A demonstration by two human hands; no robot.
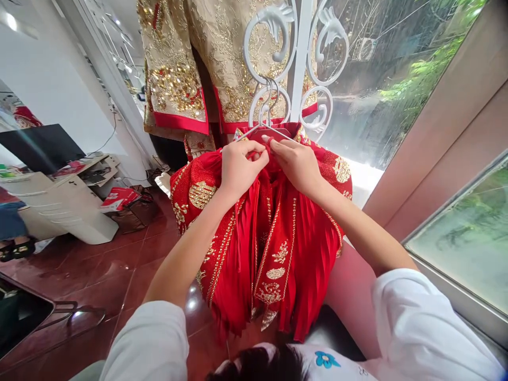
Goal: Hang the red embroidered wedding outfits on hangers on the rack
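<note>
A red garment [311, 248] with gold embroidery, beaded trim and pleated panels hangs in front of me. Wire hangers [266, 103] hold it by the neck, hooked on a white scrolled metal rack [300, 58]. At the collar, my left hand [243, 165] is closed, thumb and forefinger pinching red fabric. Just to its right, my right hand [296, 161] is also closed on red fabric below the hanger, its thumbnail pointing up. The hands are close together but apart. Which layer or tie each one grips is partly hidden by the fingers.
Behind hang gold beaded garments [178, 79] with red hems. A window [365, 84] stands at the right. To the left are a white desk [75, 203] with a dark monitor [42, 148], a red box [120, 197], a brown bag [135, 214] and another person's feet [19, 248].
</note>
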